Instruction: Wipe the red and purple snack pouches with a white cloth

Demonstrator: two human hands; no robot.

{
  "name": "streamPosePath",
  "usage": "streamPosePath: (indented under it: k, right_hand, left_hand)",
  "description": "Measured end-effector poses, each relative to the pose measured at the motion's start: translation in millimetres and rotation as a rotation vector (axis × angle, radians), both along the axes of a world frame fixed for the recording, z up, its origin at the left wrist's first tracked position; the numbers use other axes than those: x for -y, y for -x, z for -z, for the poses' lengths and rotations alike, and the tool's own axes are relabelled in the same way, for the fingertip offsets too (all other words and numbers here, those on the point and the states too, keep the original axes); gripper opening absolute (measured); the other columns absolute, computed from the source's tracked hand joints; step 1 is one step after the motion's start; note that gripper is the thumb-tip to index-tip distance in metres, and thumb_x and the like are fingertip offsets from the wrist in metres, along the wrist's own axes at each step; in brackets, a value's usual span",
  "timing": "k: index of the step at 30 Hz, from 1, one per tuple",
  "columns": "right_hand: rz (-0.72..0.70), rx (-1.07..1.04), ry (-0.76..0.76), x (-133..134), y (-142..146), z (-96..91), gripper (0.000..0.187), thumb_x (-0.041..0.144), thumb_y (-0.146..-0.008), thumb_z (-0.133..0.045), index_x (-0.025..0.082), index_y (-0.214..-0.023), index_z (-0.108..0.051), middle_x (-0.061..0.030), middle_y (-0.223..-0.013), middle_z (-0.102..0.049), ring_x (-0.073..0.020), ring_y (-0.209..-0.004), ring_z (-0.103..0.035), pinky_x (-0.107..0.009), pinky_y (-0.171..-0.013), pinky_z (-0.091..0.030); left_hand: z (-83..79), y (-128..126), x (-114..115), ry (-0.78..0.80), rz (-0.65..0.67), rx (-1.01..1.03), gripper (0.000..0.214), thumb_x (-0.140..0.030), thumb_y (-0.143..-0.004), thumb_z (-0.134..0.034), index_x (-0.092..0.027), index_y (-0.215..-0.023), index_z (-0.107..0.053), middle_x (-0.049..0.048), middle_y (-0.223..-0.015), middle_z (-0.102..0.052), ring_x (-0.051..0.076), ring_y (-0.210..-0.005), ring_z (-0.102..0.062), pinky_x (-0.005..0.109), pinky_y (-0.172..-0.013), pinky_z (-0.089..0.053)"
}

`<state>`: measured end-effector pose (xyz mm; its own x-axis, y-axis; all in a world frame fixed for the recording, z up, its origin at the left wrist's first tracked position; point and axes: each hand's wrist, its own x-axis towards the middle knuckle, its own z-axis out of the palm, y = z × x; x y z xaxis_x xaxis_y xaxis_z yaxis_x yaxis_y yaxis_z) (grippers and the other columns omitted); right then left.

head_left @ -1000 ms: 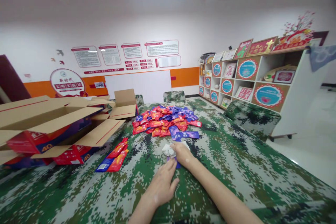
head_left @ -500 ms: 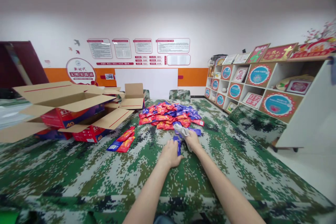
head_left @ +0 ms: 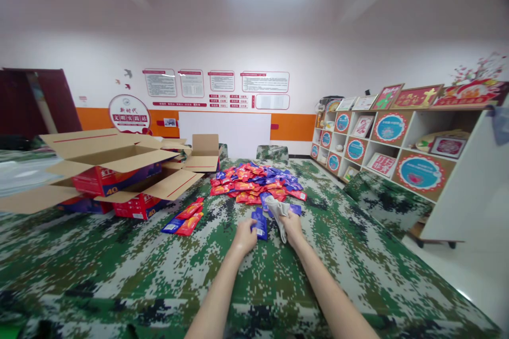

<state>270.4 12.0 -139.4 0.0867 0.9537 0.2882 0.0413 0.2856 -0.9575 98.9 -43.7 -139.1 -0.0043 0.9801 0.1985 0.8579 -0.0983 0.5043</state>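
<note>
Camouflage tablecloth (head_left: 159, 270) under packets (head_left: 254, 186); orange-banded wall (head_left: 238, 53)

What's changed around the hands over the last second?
The cloth, spread over the blue packet a second ago, has moved off it to the right. The left hand, then outstretched beside the packet, now pinches its left edge. The right hand still holds the cloth. The packet pile, small packet group and open boxes stayed put; only the camera view shifted.
</note>
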Motion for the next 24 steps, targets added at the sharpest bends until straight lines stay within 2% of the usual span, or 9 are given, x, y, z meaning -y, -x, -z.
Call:
streamPosePath:
  k: [4,6,8,11,14,18,24]
  right_hand:
    - [-0.098,0.216,-0.112,0,15,-11.9,0.032,0.04,-0.073,-0.054,0.017,-0.088,-0.071,-0.0026,-0.083,-0.072,-0.0242,-0.083,-0.063,-0.035,-0.076,-0.049]
    - [-0.17,0.42,-0.268,3,25,-18.1,0.031,0.029,-0.079,-0.046,0.02,-0.097,-0.069,-0.0034,-0.097,-0.071,-0.0228,-0.093,-0.061,-0.035,-0.084,-0.046]
    - [-0.257,0.616,-0.416,10,36,-19.3,0.035,0.018,-0.078,-0.043,0.021,-0.104,-0.067,-0.0058,-0.108,-0.067,-0.0214,-0.1,-0.058,-0.033,-0.09,-0.042]
    - [-0.375,0.836,-0.515,23,48,-5.4,0.038,0.014,-0.078,-0.045,0.022,-0.11,-0.065,-0.0087,-0.107,-0.066,-0.0212,-0.1,-0.058,-0.033,-0.089,-0.043]
    - [-0.385,0.877,-0.566,23,48,19.5,0.045,0.013,-0.08,-0.044,0.024,-0.121,-0.057,-0.0101,-0.117,-0.061,-0.0215,-0.107,-0.055,-0.036,-0.092,-0.042]
    - [-0.376,0.874,-0.586,-8,42,39.8,0.048,0.012,-0.079,-0.045,0.025,-0.124,-0.055,-0.011,-0.127,-0.056,-0.0224,-0.115,-0.051,-0.04,-0.097,-0.039]
    - [-0.384,0.863,-0.469,-62,52,34.6,0.041,0.014,-0.074,-0.052,0.023,-0.111,-0.065,-0.0099,-0.118,-0.063,-0.0231,-0.107,-0.057,-0.037,-0.095,-0.042]
  left_hand:
    - [-4.1,3,18,-0.087,-0.016,-0.16,0.036,-0.029,-0.083,-0.05,-0.019,-0.118,-0.053,0.0104,-0.125,-0.049,0.024,-0.116,-0.045,0.037,-0.098,-0.033]
    - [-3.7,4,27,-0.135,0.098,-0.248,0.039,-0.03,-0.083,-0.048,-0.021,-0.122,-0.051,0.0087,-0.133,-0.043,0.025,-0.122,-0.038,0.038,-0.102,-0.029]
    - [0.5,5,32,-0.141,0.238,-0.269,0.042,-0.029,-0.084,-0.046,-0.021,-0.125,-0.047,0.0071,-0.135,-0.043,0.023,-0.124,-0.037,0.036,-0.105,-0.026]
    - [9.4,6,34,-0.066,0.309,-0.252,0.037,-0.028,-0.087,-0.038,-0.019,-0.12,-0.052,0.008,-0.125,-0.053,0.023,-0.119,-0.044,0.035,-0.104,-0.029]
    - [14.6,8,31,-0.036,0.328,-0.245,0.037,-0.028,-0.089,-0.034,-0.02,-0.12,-0.052,0.0077,-0.126,-0.053,0.024,-0.119,-0.045,0.036,-0.104,-0.03]
    - [14.0,11,25,-0.05,0.345,-0.242,0.047,-0.033,-0.086,-0.04,-0.02,-0.131,-0.042,0.0077,-0.134,-0.047,0.024,-0.123,-0.04,0.036,-0.107,-0.026]
    - [12.8,13,9,-0.091,0.36,-0.203,0.055,-0.034,-0.086,-0.04,-0.018,-0.138,-0.033,0.0078,-0.139,-0.039,0.022,-0.127,-0.036,0.032,-0.108,-0.025]
